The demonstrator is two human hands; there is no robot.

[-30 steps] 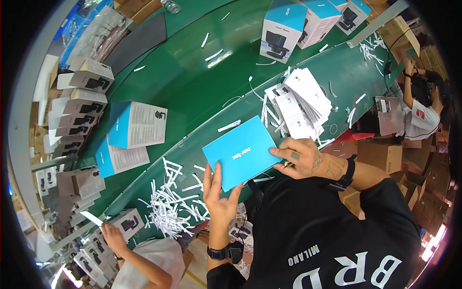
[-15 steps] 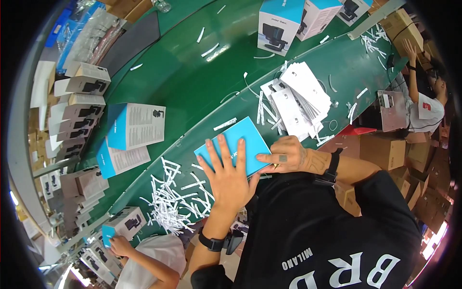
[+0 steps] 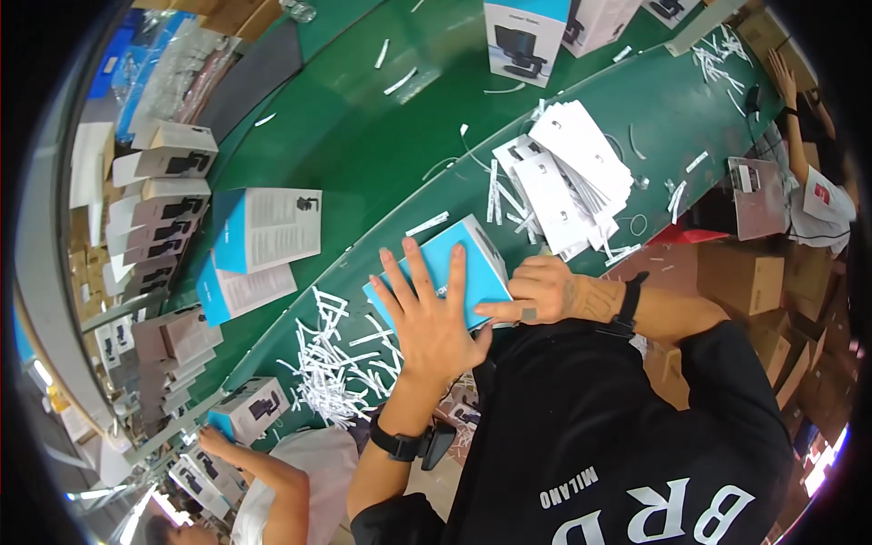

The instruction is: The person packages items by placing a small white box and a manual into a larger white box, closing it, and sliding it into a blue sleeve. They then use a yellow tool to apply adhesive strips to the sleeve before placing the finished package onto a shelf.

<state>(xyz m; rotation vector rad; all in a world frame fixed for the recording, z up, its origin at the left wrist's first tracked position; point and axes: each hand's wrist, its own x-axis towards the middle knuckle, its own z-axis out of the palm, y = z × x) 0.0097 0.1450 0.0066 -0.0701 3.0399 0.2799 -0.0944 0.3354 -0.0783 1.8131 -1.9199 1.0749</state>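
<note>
— What's over on your left?

— Grey and white boxes (image 3: 163, 163) stacked along the belt's edge, then two blue-sided boxes (image 3: 268, 232) lying flat on the green belt (image 3: 363, 136), probably so they don't tip. Nearer me, a heap of white paper strips (image 3: 331, 363) is piled at the table's edge, and a co-worker's hand (image 3: 213, 440) rests by a small box (image 3: 250, 409) down there.

— And your own hands?

— My left hand (image 3: 431, 313) is spread flat, fingers fanned, pressing down on the blue box (image 3: 454, 263). The box lies on the table edge right in front of my chest, tilted a bit across it. I judge the flat palm is there to hold it steady.

— The right one?

— My right hand (image 3: 540, 291) sits at the box's right side, fingers curled against its edge, thumb tucked under; it pinches that side lightly. Whether it's closing a flap I can't tell.

— Past that?

— A fanned stack of white leaflets (image 3: 568, 173) within easy reach, another upright box (image 3: 518, 41) farther up the belt, and brown cartons (image 3: 740, 282) at my right.
</note>
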